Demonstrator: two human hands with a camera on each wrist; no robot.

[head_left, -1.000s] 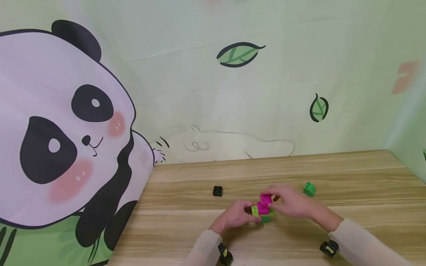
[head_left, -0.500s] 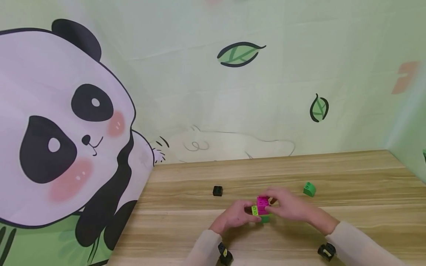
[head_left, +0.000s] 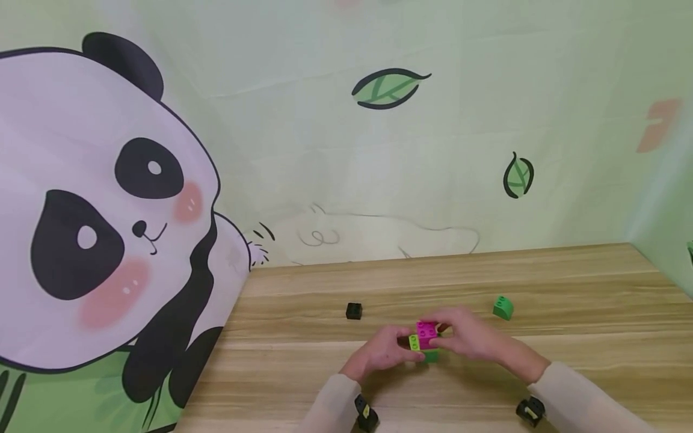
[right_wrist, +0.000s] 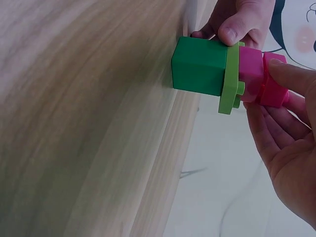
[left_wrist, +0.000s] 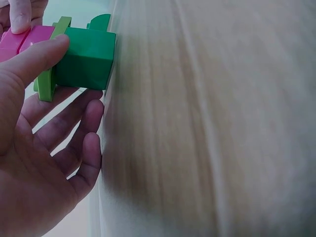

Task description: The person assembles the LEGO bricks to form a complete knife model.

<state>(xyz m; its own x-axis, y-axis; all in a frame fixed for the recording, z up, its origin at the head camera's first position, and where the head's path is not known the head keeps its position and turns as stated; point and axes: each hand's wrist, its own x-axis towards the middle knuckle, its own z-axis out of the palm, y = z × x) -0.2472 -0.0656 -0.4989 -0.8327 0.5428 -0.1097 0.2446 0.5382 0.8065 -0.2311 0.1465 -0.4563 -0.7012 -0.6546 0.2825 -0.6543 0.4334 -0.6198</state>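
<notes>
A stack of toy building bricks stands on the wooden table: a dark green brick (right_wrist: 199,65) at the bottom, a wider lime green plate (right_wrist: 229,79) above it, then a lower pink brick (right_wrist: 250,69) and an upper pink brick (right_wrist: 272,84). My left hand (head_left: 383,347) holds the stack low down, its thumb at the seam of plate and green brick. With thumb and fingers, my right hand (head_left: 470,334) pinches the upper pink brick. In the right wrist view a thin line shows between the two pink bricks; whether they are fully pressed together I cannot tell.
Farther back on the table (head_left: 303,361) lie a small black brick (head_left: 354,311), left of the stack, and a green curved-top brick (head_left: 503,308), right of it. A panda-printed cloth (head_left: 303,120) hangs behind the table's back edge. Small black devices (head_left: 530,411) sit by both sleeves.
My right hand has brought the upper pink brick forward and down, from offset at the back to squarely over the lower pink one. The left hand has stayed in place.
</notes>
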